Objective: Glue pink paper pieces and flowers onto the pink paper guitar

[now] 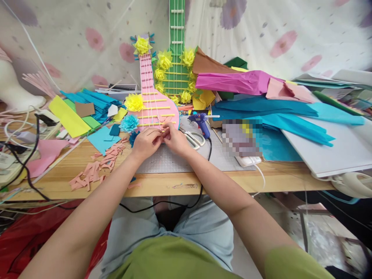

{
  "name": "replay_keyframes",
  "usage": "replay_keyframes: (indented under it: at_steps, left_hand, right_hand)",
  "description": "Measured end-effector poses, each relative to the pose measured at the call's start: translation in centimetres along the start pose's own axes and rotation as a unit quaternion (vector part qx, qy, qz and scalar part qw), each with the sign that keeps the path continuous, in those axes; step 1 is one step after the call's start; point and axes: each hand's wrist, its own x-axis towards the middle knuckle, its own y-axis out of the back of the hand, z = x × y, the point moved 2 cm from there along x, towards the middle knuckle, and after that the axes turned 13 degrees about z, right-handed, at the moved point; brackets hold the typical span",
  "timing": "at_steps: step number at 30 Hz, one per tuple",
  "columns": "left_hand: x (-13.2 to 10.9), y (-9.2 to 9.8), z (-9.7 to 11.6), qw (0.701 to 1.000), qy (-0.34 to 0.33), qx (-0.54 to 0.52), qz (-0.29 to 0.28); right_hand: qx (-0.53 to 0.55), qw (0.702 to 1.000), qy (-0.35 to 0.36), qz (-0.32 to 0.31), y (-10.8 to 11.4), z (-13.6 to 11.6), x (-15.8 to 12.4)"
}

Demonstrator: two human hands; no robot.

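My left hand [147,142] and my right hand [174,140] meet at the lower end of a pink paper guitar [155,110]. The fingers of both hands are pinched together, fingertips almost touching. Whatever is between them is too small to make out. White strings and yellow strips run across the guitar. A yellow paper flower [134,102] and a light blue paper flower [129,123] sit along its left side, with a dark blue one [133,138] partly hidden by my left hand. Scissors [195,139] lie just right of my right hand, beside a blue glue gun [202,123].
A green paper guitar [177,50] with yellow flowers leans at the back. Pink paper scraps [93,170] litter the table's left front. Blue crepe paper [261,106] and a magenta roll [232,82] are piled at right. The glue gun's black cord [209,155] hangs over the table edge.
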Motion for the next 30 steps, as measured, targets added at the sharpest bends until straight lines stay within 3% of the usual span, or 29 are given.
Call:
replay_keyframes:
  at_steps: [6, 12, 16, 18, 24, 30]
  left_hand:
    - [0.6, 1.2, -0.2, 0.997, 0.055, 0.016, 0.051]
    - [1.1, 1.9, -0.8, 0.985, 0.129, 0.027, 0.111]
    - [1.3, 1.8, -1.1, 0.958, 0.213, 0.014, 0.19]
    - [1.4, 1.6, -0.9, 0.951, 0.235, 0.001, 0.203]
    - [2.1, 0.8, 0.5, 0.968, 0.202, -0.016, 0.146]
    - [2.9, 0.1, 1.6, 0.973, 0.21, -0.038, 0.09]
  right_hand:
    - [0.039, 0.999, -0.001, 0.031, 1.9, 0.2, 0.2]
    - [0.05, 0.989, -0.05, 0.132, 4.1, 2.4, 1.4]
    - [0.017, 0.99, -0.106, 0.091, 3.7, 3.7, 1.6]
    - [0.02, 0.99, -0.126, 0.065, 3.0, 4.1, 1.4]
    - [0.083, 0.976, -0.195, 0.04, 1.6, 4.7, 1.2]
    - [0.168, 0.962, -0.209, 0.043, 2.9, 4.2, 1.3]
